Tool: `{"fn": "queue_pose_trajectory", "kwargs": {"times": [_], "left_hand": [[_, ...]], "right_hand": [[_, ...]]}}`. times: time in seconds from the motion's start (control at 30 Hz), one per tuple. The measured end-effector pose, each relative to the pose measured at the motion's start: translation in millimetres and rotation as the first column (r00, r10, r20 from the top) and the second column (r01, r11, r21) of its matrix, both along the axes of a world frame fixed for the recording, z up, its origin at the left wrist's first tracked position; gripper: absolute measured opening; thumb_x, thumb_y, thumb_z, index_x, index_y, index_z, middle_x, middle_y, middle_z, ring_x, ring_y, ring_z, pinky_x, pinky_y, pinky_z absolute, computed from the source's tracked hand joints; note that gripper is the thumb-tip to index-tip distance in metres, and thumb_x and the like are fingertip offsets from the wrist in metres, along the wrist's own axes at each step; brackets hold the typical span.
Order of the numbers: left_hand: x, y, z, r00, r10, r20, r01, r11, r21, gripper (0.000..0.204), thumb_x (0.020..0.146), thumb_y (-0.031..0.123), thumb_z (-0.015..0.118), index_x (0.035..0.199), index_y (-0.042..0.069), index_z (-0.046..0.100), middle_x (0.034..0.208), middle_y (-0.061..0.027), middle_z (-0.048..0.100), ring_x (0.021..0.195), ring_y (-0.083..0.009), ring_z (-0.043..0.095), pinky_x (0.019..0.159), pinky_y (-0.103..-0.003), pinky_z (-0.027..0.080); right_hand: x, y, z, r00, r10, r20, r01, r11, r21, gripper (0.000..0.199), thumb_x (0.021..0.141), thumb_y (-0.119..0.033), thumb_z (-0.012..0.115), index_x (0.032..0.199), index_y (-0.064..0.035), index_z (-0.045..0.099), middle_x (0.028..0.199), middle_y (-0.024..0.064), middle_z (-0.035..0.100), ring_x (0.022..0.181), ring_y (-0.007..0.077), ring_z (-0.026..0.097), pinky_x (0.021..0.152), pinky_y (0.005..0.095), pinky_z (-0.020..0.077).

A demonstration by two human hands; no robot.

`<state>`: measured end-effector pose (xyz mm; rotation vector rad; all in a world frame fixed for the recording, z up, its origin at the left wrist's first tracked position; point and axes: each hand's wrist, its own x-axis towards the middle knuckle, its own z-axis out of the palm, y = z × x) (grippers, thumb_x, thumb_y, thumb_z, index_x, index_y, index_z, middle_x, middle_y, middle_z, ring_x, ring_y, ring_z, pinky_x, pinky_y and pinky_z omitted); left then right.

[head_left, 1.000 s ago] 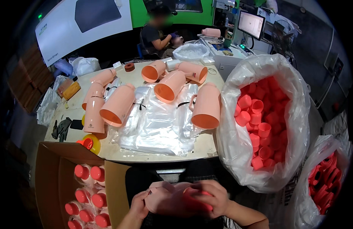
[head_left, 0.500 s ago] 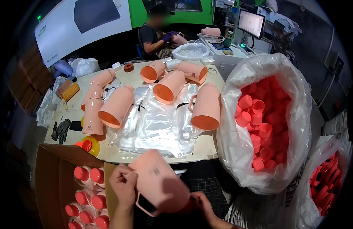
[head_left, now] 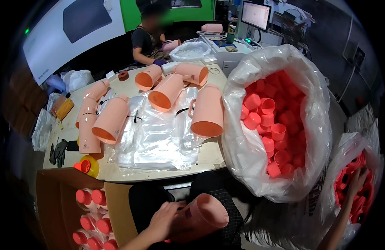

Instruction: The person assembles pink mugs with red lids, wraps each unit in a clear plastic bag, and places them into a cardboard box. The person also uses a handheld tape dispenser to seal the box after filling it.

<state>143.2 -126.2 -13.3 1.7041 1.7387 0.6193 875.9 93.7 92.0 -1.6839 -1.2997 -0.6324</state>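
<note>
A pink jug-shaped plastic shell [head_left: 192, 223] rests tilted at my lap, its round open end [head_left: 213, 210] facing up and to the right. My left hand [head_left: 165, 218] is closed around its left side. Far to the right, my right hand [head_left: 358, 181] reaches into a clear plastic bag [head_left: 327, 208] of red parts [head_left: 358, 204] with dark centres. Its fingertips are down among those parts, so whether they grip one is hidden.
Several pink jug shells [head_left: 207, 110] and pink bottles [head_left: 89, 133] surround stacked clear plastic bags [head_left: 159, 141] on the table. A large bag [head_left: 236, 154] holds red cups [head_left: 277, 131]. A carton [head_left: 55, 200] of red-capped bottles stands left. Across the table a person [head_left: 144, 41] sits.
My right hand has left the shell and moved right into the bag of red parts. The shell has come down toward my lap and turned open end up. The view has shifted rightward.
</note>
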Motion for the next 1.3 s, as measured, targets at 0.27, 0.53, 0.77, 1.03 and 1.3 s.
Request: {"fn": "queue_pose_trajectory", "kwargs": {"times": [0.27,0.53,0.77,1.03,1.3], "left_hand": [[4.8,-30.4,-22.4,0.955,0.161,0.248,-0.158,0.987,-0.031,0.044,0.093,0.019,0.064,0.134,0.009,0.053,0.127,-0.0130,0.061,0.114,-0.0322,0.063,0.093,-0.036,0.051],[8.3,-35.2,-28.8,0.814,0.282,0.508,-0.185,0.955,-0.234,0.042,0.099,0.019,0.061,0.137,0.005,0.051,0.124,-0.0099,0.064,0.114,-0.0179,0.061,0.096,-0.030,0.048],[-8.2,-45.5,-53.2,0.714,0.256,0.651,-0.144,0.964,-0.222,0.045,0.100,0.021,0.061,0.141,0.006,0.050,0.123,-0.0111,0.066,0.112,-0.0185,0.064,0.096,-0.031,0.050],[-21.3,-56.2,-59.9,0.755,0.206,0.623,-0.144,0.978,-0.149,0.041,0.098,0.017,0.062,0.137,0.006,0.053,0.118,-0.0137,0.070,0.107,-0.0212,0.069,0.092,-0.034,0.054],[-6.1,-77.0,-50.9,0.689,0.267,0.674,-0.145,0.962,-0.233,0.040,0.097,0.012,0.062,0.135,0.002,0.054,0.136,-0.0145,0.060,0.124,-0.0213,0.058,0.105,-0.035,0.046]], "right_hand": [[109.1,-37.4,-162.1,0.968,-0.221,-0.122,0.112,0.807,-0.579,0.058,0.095,-0.041,0.063,0.126,0.0072,0.056,0.126,0.0222,0.063,0.119,0.0346,0.059,0.102,0.0418,0.0432],[106.5,-17.8,-172.8,0.908,-0.289,-0.303,-0.003,0.718,-0.696,0.058,0.094,-0.044,0.064,0.121,0.0075,0.060,0.121,0.0224,0.066,0.117,0.0354,0.061,0.100,0.0416,0.0440],[152.4,-30.2,-135.9,0.809,-0.309,-0.500,-0.027,0.830,-0.558,0.060,0.093,-0.047,0.065,0.117,0.0078,0.063,0.116,0.0226,0.068,0.115,0.0361,0.062,0.099,0.0415,0.0448],[-69.0,-44.7,-22.5,0.968,0.223,-0.113,-0.209,0.970,0.126,0.064,0.100,-0.039,0.058,0.145,0.0034,0.045,0.148,0.0155,0.049,0.135,0.0253,0.048,0.112,0.0363,0.0374],[-509.0,-100.5,-106.2,-0.138,0.913,-0.383,-0.916,-0.264,-0.300,0.062,0.073,-0.028,0.083,0.128,-0.0073,0.066,0.094,0.0072,0.060,0.087,0.0267,0.059,0.078,0.0385,0.0495]]}}
